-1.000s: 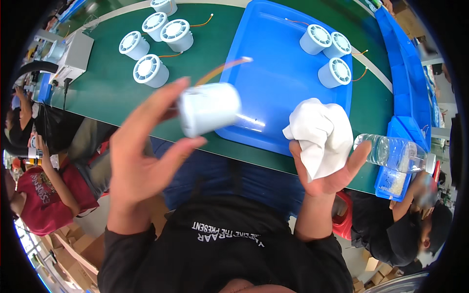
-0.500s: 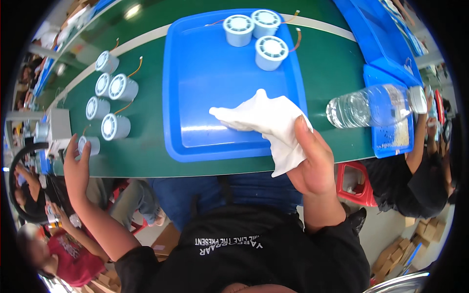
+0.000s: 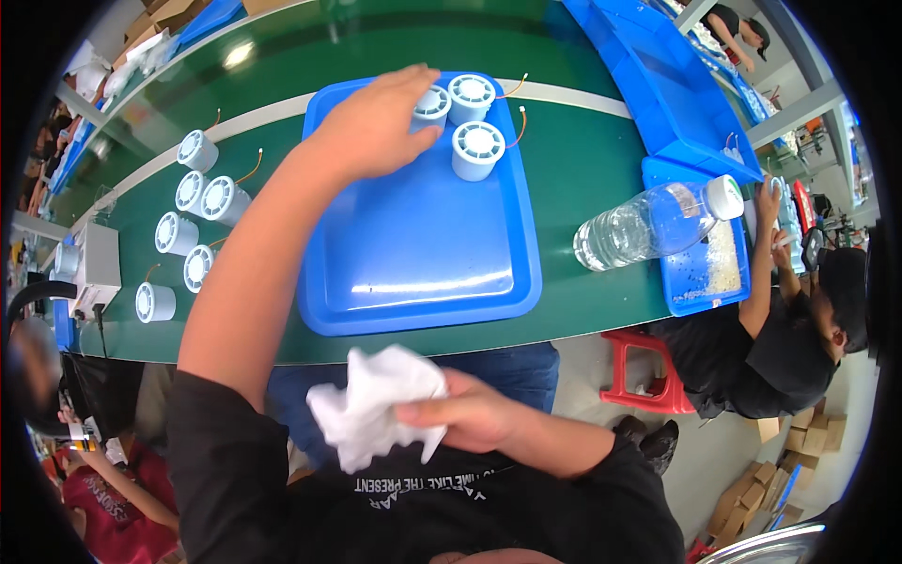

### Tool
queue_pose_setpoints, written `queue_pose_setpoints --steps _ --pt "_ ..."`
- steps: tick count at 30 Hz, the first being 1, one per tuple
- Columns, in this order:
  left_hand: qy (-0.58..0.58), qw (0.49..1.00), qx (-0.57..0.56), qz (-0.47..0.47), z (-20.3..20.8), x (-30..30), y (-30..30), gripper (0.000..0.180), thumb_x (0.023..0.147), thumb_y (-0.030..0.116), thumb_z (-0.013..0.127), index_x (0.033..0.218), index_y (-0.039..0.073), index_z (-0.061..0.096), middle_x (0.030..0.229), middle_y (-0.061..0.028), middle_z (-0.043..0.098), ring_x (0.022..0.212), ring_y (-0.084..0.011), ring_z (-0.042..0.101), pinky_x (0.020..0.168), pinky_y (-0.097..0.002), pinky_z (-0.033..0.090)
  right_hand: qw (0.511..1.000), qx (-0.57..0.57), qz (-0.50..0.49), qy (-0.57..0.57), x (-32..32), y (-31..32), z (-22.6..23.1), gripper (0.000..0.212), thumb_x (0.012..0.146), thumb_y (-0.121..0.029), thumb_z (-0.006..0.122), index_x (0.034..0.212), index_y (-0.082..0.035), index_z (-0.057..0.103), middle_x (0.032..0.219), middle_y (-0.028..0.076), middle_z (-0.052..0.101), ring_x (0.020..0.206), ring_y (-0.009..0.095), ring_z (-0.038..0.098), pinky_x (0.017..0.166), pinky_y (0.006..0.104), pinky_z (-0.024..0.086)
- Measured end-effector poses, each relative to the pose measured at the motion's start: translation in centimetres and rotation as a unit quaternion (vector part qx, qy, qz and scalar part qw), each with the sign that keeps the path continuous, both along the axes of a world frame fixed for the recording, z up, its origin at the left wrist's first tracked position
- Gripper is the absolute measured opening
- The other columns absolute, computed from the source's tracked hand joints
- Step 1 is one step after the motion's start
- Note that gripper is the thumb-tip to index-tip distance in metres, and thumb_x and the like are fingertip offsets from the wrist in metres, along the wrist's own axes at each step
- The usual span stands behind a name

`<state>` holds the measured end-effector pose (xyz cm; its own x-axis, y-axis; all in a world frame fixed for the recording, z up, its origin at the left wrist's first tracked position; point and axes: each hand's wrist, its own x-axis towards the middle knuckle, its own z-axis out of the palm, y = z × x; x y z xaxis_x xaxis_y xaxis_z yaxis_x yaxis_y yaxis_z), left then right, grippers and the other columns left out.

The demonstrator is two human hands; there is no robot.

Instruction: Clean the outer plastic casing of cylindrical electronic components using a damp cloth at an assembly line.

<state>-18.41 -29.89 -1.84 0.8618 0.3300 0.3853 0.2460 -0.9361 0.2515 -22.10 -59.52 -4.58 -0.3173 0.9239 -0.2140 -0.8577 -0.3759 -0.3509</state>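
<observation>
My left hand [image 3: 385, 122] reaches over the blue tray [image 3: 324, 301]. Its fingers and thumb are spread around a small pale cylindrical unit [image 3: 432, 103] with a slotted round top, whose left side the hand hides. Whether the fingers press on it is hard to see. Beside it in the tray stand two like units, one further back [image 3: 471, 99] and one nearer [image 3: 478, 150], with thin wires. Below the table's front edge, my right hand [image 3: 479, 414] is closed on a crumpled white cloth [image 3: 376, 404], in front of my body.
Several more pale units [image 3: 155, 303] stand left of the tray, near a grey box [image 3: 99, 263]. On the right, a clear water bottle [image 3: 639, 226] lies across a shallow blue tray [image 3: 672, 301] of small pale grains. Blue bins [image 3: 648, 85] stand behind. A co-worker [image 3: 799, 348] sits at right.
My left hand has left the unit at the table's left and swung over the tray to the units there. My right hand has drawn the cloth back from the tray toward my body.
</observation>
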Motion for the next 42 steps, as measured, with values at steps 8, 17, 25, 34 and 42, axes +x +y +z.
queue_pose_setpoints --steps 8,17,25,34,42 --pt "-0.004 0.99 -0.144 -0.007 1.9 -4.7 -2.7 0.051 0.087 0.019 0.067 0.136 0.01 0.052 0.122 -0.0136 0.058 0.114 -0.0311 0.058 0.098 -0.0375 0.047 0.998 -0.026 -0.053 0.012 2.5 -1.6 -1.2 0.051 0.102 -0.03 0.054 0.143 -0.001 0.042 0.135 0.011 0.056 0.125 0.023 0.055 0.106 0.0403 0.043" --pt "-0.285 0.732 -0.619 0.018 0.1 -14.9 -12.8 0.06 0.095 0.031 0.064 0.143 0.002 0.043 0.136 -0.0136 0.052 0.122 -0.021 0.051 0.104 -0.0352 0.039 0.931 -0.03 -0.161 -0.326 6.1 1.1 1.5 0.045 0.103 -0.04 0.05 0.123 0.0 0.057 0.103 0.007 0.067 0.091 0.012 0.064 0.075 0.0258 0.05" --pt "-0.231 0.639 -0.731 -0.06 -0.3 -18.0 -15.6 0.079 0.082 -0.014 0.066 0.151 0.0 0.031 0.139 -0.0151 0.047 0.116 -0.0187 0.059 0.091 -0.0295 0.051 0.968 -0.056 -0.223 -0.097 4.2 3.5 1.5 0.041 0.104 -0.034 0.043 0.126 -0.001 0.052 0.117 0.016 0.064 0.107 0.028 0.064 0.094 0.042 0.051" --pt "-0.254 0.661 -0.706 0.011 -1.4 -18.9 -15.7 0.061 0.077 -0.003 0.079 0.13 -0.003 0.051 0.104 -0.009 0.068 0.091 -0.0113 0.067 0.08 -0.0251 0.054 0.804 0.044 -0.411 -0.427 5.1 4.2 3.2 0.063 0.106 -0.046 0.026 0.141 0.005 0.041 0.136 0.018 0.055 0.122 0.033 0.057 0.105 0.0449 0.042" --pt "-0.192 0.739 -0.643 0.052 -0.1 -18.9 -15.9 0.061 0.067 -0.001 0.085 0.121 -0.004 0.057 0.103 -0.0073 0.069 0.089 -0.0106 0.067 0.078 -0.0258 0.054 0.537 0.278 -0.108 -0.79 3.0 5.4 3.8 0.042 0.091 -0.028 0.064 0.123 -0.001 0.062 0.118 0.018 0.064 0.113 0.038 0.06 0.098 0.0459 0.045"
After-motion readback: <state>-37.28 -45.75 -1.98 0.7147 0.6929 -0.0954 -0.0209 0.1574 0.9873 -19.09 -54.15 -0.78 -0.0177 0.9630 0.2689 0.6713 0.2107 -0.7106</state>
